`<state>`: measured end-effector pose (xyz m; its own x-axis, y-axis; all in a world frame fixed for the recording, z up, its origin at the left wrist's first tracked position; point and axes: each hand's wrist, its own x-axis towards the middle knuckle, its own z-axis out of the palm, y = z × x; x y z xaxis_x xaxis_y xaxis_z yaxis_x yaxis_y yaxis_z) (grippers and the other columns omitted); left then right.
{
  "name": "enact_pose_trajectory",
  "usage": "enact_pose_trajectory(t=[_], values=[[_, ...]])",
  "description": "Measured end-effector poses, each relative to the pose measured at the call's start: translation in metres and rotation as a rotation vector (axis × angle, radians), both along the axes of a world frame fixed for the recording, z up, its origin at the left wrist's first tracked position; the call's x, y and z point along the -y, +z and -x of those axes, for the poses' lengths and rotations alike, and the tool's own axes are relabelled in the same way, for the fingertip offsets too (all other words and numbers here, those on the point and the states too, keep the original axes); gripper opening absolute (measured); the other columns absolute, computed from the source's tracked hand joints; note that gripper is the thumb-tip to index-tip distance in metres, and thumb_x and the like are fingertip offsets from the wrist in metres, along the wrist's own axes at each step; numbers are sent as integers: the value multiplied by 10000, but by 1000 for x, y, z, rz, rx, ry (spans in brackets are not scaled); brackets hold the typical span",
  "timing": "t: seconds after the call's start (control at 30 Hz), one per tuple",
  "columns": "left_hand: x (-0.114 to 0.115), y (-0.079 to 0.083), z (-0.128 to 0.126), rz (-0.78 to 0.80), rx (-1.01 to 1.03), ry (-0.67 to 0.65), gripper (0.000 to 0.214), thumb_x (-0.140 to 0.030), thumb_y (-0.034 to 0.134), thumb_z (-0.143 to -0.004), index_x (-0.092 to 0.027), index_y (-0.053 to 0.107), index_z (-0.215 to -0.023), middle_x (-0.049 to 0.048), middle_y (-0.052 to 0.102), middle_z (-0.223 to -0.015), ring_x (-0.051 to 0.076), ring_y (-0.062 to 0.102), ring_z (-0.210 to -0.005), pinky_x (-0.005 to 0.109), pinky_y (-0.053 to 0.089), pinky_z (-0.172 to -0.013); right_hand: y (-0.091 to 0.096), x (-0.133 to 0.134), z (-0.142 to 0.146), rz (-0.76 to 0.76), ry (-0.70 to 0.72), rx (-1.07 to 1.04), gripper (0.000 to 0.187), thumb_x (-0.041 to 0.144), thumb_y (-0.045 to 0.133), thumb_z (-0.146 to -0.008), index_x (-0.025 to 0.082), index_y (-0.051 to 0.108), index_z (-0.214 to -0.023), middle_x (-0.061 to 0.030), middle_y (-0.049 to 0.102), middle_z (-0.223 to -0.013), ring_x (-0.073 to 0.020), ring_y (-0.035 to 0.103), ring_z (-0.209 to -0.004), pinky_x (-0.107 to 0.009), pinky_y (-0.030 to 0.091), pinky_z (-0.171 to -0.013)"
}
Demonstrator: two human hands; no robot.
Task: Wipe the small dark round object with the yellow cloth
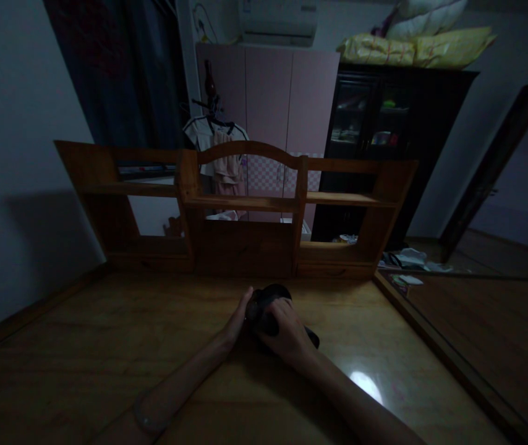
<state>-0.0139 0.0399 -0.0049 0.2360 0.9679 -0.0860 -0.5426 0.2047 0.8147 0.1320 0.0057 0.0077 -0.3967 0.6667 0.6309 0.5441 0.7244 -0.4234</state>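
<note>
A black, rounded object point(277, 290) sits on the wooden surface in front of me, too dark for its kind to be made out. My right hand point(287, 327) lies over its top with the fingers bent and gripping it. Against its left side my left hand point(238, 315) is pressed, thumb pointing up and the other fingers mostly hidden behind the object. A black end piece point(313, 337) sticks out to the right beneath my right wrist; whether it belongs to the same object I cannot tell.
A wooden shelf unit point(244, 203) with small drawers stands across the far edge. A white wall point(13, 204) closes the left side; a raised wooden rim point(431, 346) runs along the right. Beyond are a pink wardrobe point(268, 99), a black cabinet point(398, 148) and hanging clothes point(224, 154).
</note>
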Motion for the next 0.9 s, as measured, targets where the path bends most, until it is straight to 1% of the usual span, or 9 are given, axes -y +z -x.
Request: enact_pose_trajectory(t=[0.17,0.27,0.37,0.47,0.6,0.73,0.9], values=[[-6,-7,0,-6,84,-17,392,-535,642,-732,-147,645,-787,-7,673,-715,153,615,-721,252,445,-805,0,-2,-2,-10,34,43,288,106,669,-678,204,548,-919,-43,615,-931,-218,532,-908,-369,368,-898],[-9,-8,0,3,97,-36,381,-515,644,-742,-139,648,-802,-1,680,-729,155,619,-722,257,445,-811,-1,-2,-4,-8,50,56,269,113,672,-677,205,567,-907,-40,628,-926,-215,545,-902,-369,367,-907],[-9,-6,1,24,110,-49,384,-503,652,-741,-123,651,-799,14,690,-742,162,627,-712,268,446,-816,-3,-3,-4,-15,50,61,226,119,679,-676,203,575,-857,-32,632,-893,-210,554,-888,-365,371,-905],[-8,-4,1,40,118,-43,373,-490,661,-737,-119,652,-777,17,695,-732,161,632,-688,266,449,-814,-3,-3,-4,-32,53,63,183,140,685,-703,200,580,-841,-31,637,-883,-201,561,-886,-356,370,-905],[-6,-1,0,53,115,-42,375,-492,640,-755,-119,661,-792,27,701,-732,188,646,-744,274,448,-825,1,-2,-5,-35,62,75,161,149,688,-729,205,574,-828,-23,636,-870,-191,564,-874,-345,372,-897],[-2,3,0,65,86,-39,386,-502,633,-757,-119,665,-789,27,701,-720,197,651,-762,276,450,-825,4,1,-5,-17,44,91,193,174,706,-724,207,547,-828,-25,624,-882,-206,552,-892,-363,371,-890],[2,5,-1,61,65,-33,372,-498,638,-756,-129,664,-794,14,701,-728,182,647,-756,263,444,-831,4,1,-3,-22,1,113,257,194,725,-698,200,520,-854,-41,604,-909,-218,527,-893,-366,389,-859]])
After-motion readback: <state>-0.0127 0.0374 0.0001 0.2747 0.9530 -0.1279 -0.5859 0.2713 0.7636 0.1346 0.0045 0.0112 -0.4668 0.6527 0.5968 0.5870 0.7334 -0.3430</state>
